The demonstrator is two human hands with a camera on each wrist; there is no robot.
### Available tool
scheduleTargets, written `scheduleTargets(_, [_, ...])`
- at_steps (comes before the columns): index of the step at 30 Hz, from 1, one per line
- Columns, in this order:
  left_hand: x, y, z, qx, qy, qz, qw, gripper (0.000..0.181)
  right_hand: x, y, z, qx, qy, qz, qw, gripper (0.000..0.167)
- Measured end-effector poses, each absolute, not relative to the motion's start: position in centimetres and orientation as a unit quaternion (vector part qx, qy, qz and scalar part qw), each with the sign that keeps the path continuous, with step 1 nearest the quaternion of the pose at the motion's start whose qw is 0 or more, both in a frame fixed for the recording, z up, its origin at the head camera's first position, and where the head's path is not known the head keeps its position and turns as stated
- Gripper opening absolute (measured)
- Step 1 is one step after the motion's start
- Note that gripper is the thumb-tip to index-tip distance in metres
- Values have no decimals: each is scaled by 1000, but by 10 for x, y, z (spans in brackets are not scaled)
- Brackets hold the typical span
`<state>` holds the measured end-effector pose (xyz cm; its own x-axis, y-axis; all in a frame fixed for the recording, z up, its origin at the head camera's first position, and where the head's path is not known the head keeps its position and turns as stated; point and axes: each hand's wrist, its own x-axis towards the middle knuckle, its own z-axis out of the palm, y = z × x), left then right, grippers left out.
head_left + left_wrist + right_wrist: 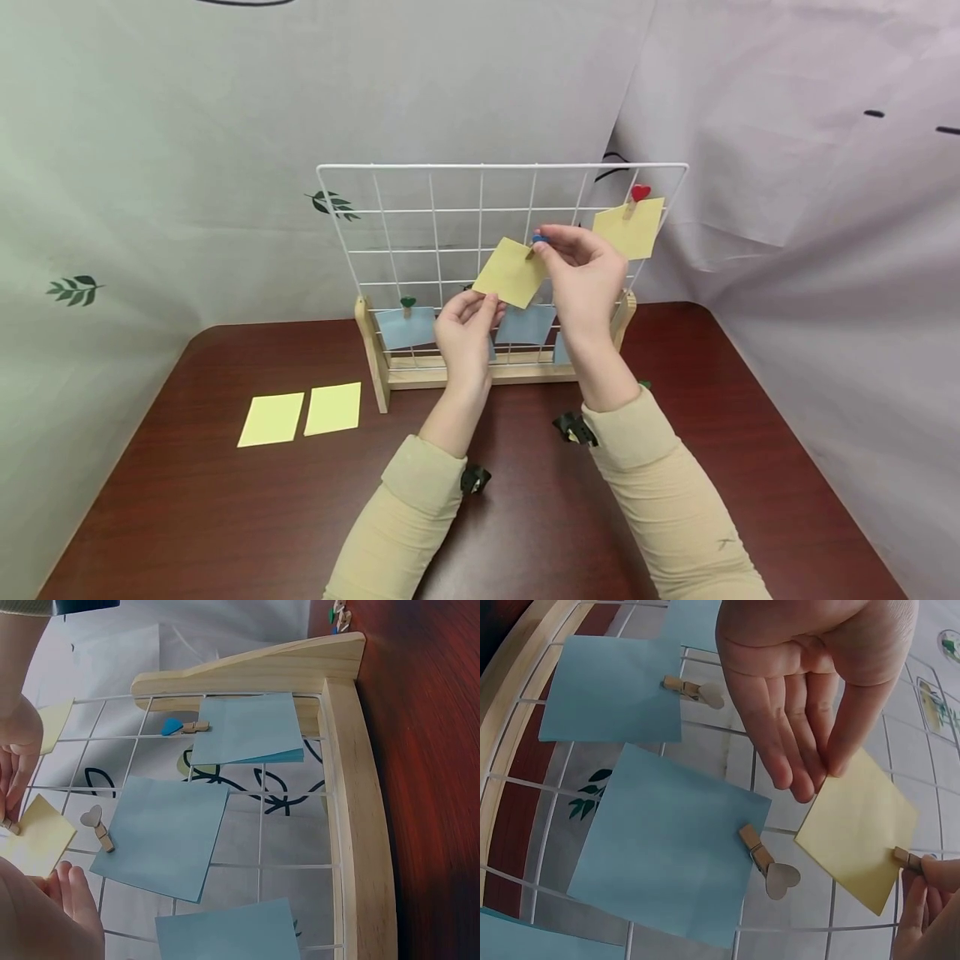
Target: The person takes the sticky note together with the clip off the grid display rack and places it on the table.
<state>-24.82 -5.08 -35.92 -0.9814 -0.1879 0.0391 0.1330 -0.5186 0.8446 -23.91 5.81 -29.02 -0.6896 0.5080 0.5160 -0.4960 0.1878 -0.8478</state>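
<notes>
My left hand point(467, 333) pinches the lower left edge of a yellow sticky note point(510, 277), tilted like a diamond in front of a white wire grid point(481, 167). At the note's upper right corner, my right hand point(588, 283) pinches a small wooden clothespin point(907, 859) with a blue top. The clothespin overlaps that corner; whether it grips a wire too, I cannot tell. A second yellow note point(637, 237) hangs at the upper right under a red heart clothespin point(640, 192). Blue notes point(166, 838) hang lower on the grid, some with heart clothespins point(782, 880).
Two yellow notes point(272, 419) lie side by side on the dark red table to the left. The grid stands in a wooden base point(420, 377). Several loose clothespins point(341, 616) lie on the table past the base's right end. A pale curtain point(480, 83) hangs behind.
</notes>
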Motion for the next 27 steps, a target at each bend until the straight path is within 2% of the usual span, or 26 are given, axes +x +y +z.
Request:
scheduleTargets(16, [-246,-50,-360,17,-504,-858,104,6,-239,57,-291,-20,-646,656,390,16])
scheduleTargets(27, [-246,-48,-362,9,-512,-852,112,11,-240,58,-292,-29,-655,647,390,15])
